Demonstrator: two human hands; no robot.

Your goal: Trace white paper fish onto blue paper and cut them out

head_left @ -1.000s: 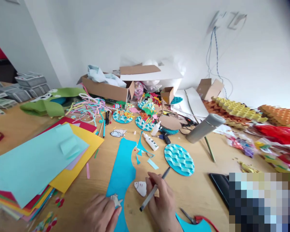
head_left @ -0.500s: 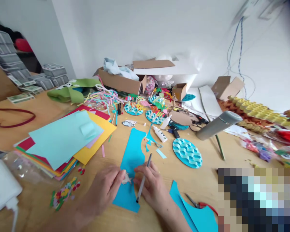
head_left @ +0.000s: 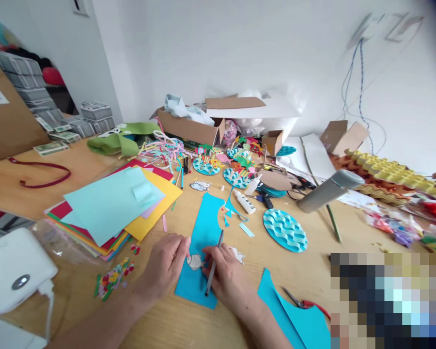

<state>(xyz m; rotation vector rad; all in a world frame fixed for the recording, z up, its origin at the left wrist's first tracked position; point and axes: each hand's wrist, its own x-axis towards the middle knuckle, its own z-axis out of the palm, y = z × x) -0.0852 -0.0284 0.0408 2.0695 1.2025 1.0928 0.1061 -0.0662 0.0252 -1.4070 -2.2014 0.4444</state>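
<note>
A strip of blue paper point(head_left: 205, 218) lies flat on the wooden table, its right edge cut in a curve. On its lower half rests a small pale fish cutout point(head_left: 194, 262) with drawn scales. My left hand point(head_left: 167, 259) is closed beside the strip's left edge, fingertips close to the fish; whatever it may hold is hidden. Fingers of my right hand point(head_left: 227, 271) hold a grey pen point(head_left: 215, 264), its dark end pointing down toward me, and they touch the fish's tail side. Partly behind that hand is another white fish cutout point(head_left: 238, 255).
Stacked coloured paper point(head_left: 109, 206) and loose paper bits point(head_left: 116, 278) lie left, near a white device point(head_left: 18, 269). Red-handled scissors point(head_left: 301, 303) rest by blue paper offcuts point(head_left: 298, 322). A wavy blue oval point(head_left: 285, 230), glue bottle point(head_left: 244, 201) and leaning grey flask point(head_left: 330, 190) stand right.
The view has swung slightly left. My left hand has drawn back a little from the fish, showing more of it. A second fish cutout shows past my right hand, which still holds the pen.
</note>
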